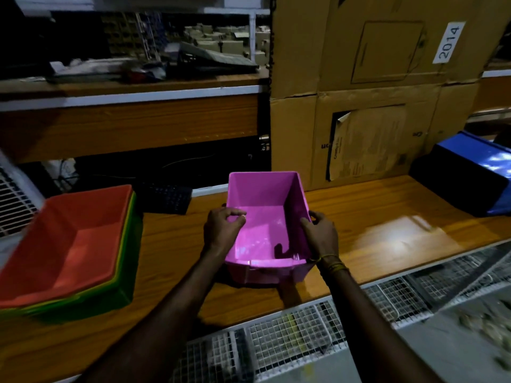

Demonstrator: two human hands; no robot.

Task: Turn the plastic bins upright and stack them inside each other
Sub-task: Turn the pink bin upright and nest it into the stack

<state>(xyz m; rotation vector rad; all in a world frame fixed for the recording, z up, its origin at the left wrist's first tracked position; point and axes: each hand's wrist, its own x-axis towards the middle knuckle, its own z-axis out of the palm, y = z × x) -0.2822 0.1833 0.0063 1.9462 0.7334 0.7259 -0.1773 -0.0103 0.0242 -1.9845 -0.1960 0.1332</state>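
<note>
An upright pink bin (265, 225) is held just above the wooden table (373, 222), mouth facing up. My left hand (222, 229) grips its left wall, fingers curled over the rim. My right hand (322, 233) grips the right wall. On the left stands a stack of nested upright bins: a red bin (74, 239) inside a yellow one, inside a green bin (121, 277). At the far right a blue bin (470, 175) lies overturned on the table, its bottom facing up.
Tall cardboard boxes (373, 92) stand behind the pink bin. A dark keyboard (166, 199) lies at the table's back, left of the pink bin. White wire mesh (304, 335) runs along the table's near edge. Cluttered shelves fill the back left.
</note>
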